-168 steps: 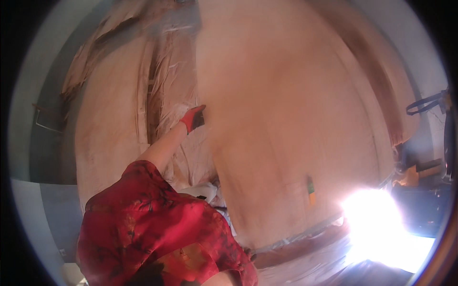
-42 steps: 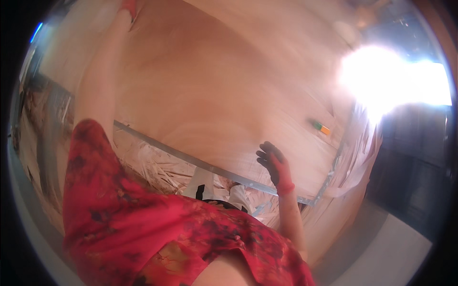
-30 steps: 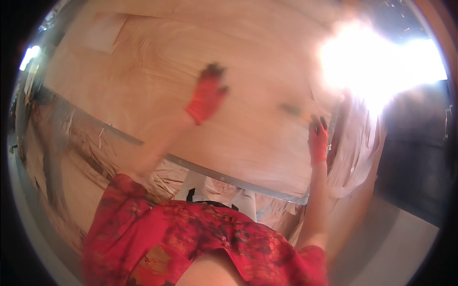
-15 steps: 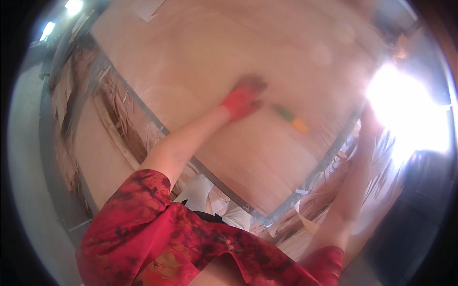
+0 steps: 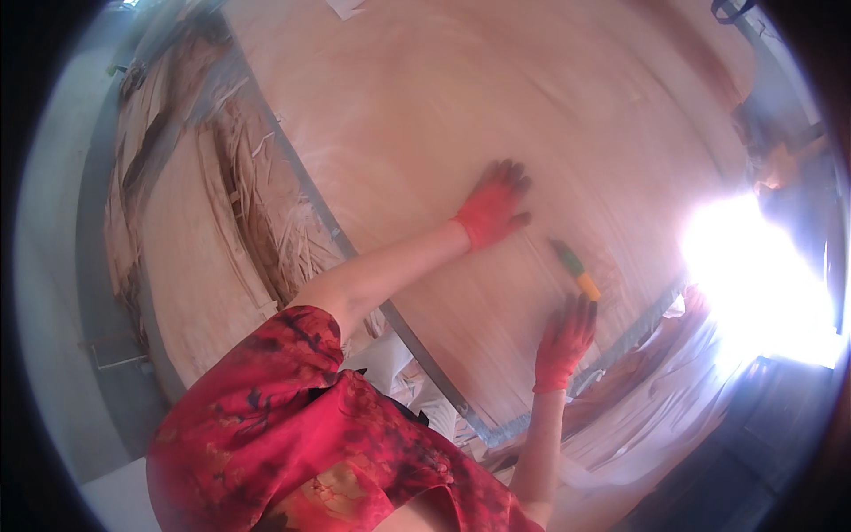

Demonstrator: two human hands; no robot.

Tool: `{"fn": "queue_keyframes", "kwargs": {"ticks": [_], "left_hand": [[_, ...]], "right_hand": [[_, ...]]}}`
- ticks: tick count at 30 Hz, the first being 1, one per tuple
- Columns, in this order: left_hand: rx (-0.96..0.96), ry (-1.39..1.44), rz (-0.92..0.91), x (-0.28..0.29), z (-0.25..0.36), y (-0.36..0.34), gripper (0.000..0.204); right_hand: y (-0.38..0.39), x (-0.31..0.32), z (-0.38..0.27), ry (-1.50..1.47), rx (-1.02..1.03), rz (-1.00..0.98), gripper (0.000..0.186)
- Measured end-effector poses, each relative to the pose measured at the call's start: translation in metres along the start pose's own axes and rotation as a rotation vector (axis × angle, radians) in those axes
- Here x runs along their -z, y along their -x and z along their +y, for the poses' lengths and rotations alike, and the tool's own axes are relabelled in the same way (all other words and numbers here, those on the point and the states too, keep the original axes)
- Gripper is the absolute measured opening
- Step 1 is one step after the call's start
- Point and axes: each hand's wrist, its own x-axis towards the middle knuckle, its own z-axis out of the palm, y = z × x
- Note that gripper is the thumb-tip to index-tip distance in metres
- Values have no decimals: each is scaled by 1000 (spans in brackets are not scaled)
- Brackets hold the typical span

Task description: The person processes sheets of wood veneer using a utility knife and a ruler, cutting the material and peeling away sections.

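Observation:
A broad pale wooden sheet [image 5: 603,106] with a grey-edged border lies under both hands. My left hand [image 5: 495,202], in a red glove with dark fingertips, rests on its middle with fingers spread. My right hand [image 5: 564,341], gloved alike, is on the lower right part of the sheet, fingers stretched out and holding nothing. Its fingertips are just below a small tool [image 5: 576,270] with a green and orange handle, lying on the sheet; whether they touch it I cannot tell. The tool's far end is blurred.
Crumpled, torn thin wood sheets [image 5: 248,177] and a flat pale board [image 5: 182,275] lie along the left. A grey floor strip [image 5: 62,222] runs beyond them. More ragged sheets [image 5: 656,390] hang at the lower right, near a dark surface [image 5: 709,452]. Strong glare hides the right edge.
My right hand has moved from the glaring right edge leftward and down to below the tool. My left hand stays spread mid-sheet. Earlier it reached to the sheet's far edge. The view has shifted.

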Motion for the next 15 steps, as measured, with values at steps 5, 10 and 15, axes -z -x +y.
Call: {"fn": "queue_keyframes", "kwargs": {"ticks": [5, 10, 15], "left_hand": [[18, -21, -31, -7, -16, -5, 74], [12, -14, -46, -2, -24, -5, 75], [-16, -29, 3, -5, -18, -15, 73]], "right_hand": [[6, -18, -10, 8, 64, -28, 47], [13, -33, -17, 51, 109, -77, 47], [13, -31, -14, 56, 118, -45, 47]]}}
